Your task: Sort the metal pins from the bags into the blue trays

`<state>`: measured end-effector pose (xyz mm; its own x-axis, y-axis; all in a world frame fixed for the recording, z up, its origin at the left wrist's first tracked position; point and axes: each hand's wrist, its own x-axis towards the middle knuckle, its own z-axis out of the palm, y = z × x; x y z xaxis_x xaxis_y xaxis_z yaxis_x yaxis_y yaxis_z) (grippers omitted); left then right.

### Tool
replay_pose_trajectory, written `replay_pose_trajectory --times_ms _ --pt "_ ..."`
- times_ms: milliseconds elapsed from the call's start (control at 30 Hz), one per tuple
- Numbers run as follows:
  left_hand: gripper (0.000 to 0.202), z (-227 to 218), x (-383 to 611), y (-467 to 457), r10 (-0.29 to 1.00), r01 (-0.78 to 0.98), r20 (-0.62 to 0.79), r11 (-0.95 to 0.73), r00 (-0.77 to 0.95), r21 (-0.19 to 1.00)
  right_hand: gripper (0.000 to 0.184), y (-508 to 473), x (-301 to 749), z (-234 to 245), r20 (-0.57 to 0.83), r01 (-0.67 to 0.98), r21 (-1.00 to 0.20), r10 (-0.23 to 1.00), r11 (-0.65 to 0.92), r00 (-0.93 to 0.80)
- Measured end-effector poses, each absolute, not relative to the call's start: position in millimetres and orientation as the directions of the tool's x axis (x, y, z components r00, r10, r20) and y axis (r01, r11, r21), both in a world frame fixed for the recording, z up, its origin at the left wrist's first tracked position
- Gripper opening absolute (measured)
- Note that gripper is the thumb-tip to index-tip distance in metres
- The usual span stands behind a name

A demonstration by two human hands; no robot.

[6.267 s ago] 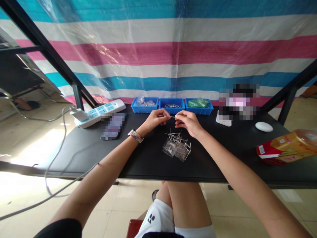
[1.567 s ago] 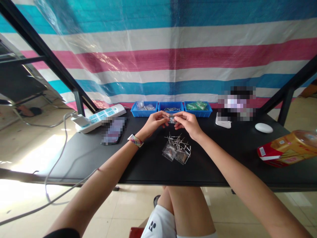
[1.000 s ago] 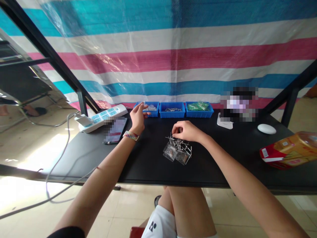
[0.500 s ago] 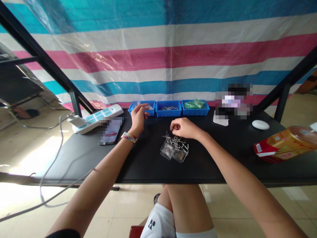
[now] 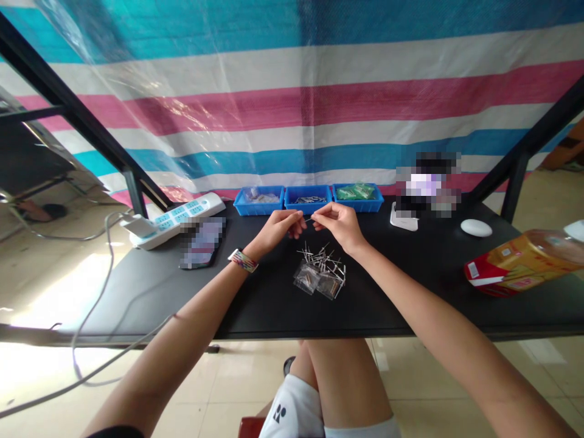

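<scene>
Since 0.5 s ago both of our hands have moved. The left hand point(image 5: 277, 227) has come away from the left blue bin point(image 5: 258, 202), where its fingers were spread. The right hand point(image 5: 338, 222) has lifted off the heap of pins point(image 5: 322, 258) that it was curled over. Now the 2 meet just above the worktop point(image 5: 392, 292), in front of the middle blue bin point(image 5: 308, 201), with 1 thin metal pin point(image 5: 309, 219) spanning the small gap between them. Each grip is narrow: the left thumb and forefinger pinch the pin's left end, the right thumb and forefinger its right end, and the pin lies roughly level.

The heap of pins sits on the worktop just nearer to us than the hands, touching 2 small clear bags point(image 5: 316, 282) at its near edge. Heap and bags look unmoved. 1.6 s ago the hands held something small and clear at this same spot; now only the pin is there.

As for writing, we can read very little. The red and yellow packet point(image 5: 520, 263) at the right carries a white label and print, too small to make out. Our white shorts point(image 5: 292, 407) show a small dark logo with no legible name. The power strip point(image 5: 177, 213) shows pale blue sockets and no mark we can read. The phone point(image 5: 201, 243) beside it is blurred out.
</scene>
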<state>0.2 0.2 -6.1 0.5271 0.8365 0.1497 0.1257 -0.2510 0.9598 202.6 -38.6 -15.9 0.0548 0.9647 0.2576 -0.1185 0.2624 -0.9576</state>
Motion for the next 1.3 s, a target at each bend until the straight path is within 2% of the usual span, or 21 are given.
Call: replay_pose_trajectory --times_ms 133,433,700,933,1133,1300 --pt "0.046 -8.0 2.2 -0.3 0.837 0.127 0.169 -0.272 0.52 0.954 0.044 -39.5 201.5 -16.1 0.264 -0.098 -0.958 0.963 0.269 0.056" --pt "0.039 -7.8 3.4 -1.0 0.861 0.08 0.226 -0.292 0.456 0.953 0.038 -40.8 203.0 -19.5 0.104 -0.179 -0.979 0.995 0.1 -0.012" --pt "0.05 -8.6 1.8 2.9 0.86 0.111 0.147 -0.228 0.489 0.967 0.04 -41.6 202.3 -16.9 0.189 -0.118 -0.975 0.982 0.189 0.016" --pt "0.046 -8.9 2.0 2.2 0.859 0.111 0.164 -0.247 0.485 0.963 0.034 -39.5 202.3 -20.2 0.209 -0.094 -0.973 0.978 0.21 0.026" --pt "0.041 -8.0 3.0 0.8 0.864 0.107 0.183 -0.261 0.469 0.959 0.03 -40.4 205.1 -17.3 0.12 -0.1 -0.987 0.991 0.126 0.066" --pt "0.038 -8.5 2.4 0.4 0.864 0.072 0.193 -0.254 0.464 0.964 0.029 -43.0 208.0 -14.3 0.042 -0.167 -0.985 0.999 0.047 0.03"
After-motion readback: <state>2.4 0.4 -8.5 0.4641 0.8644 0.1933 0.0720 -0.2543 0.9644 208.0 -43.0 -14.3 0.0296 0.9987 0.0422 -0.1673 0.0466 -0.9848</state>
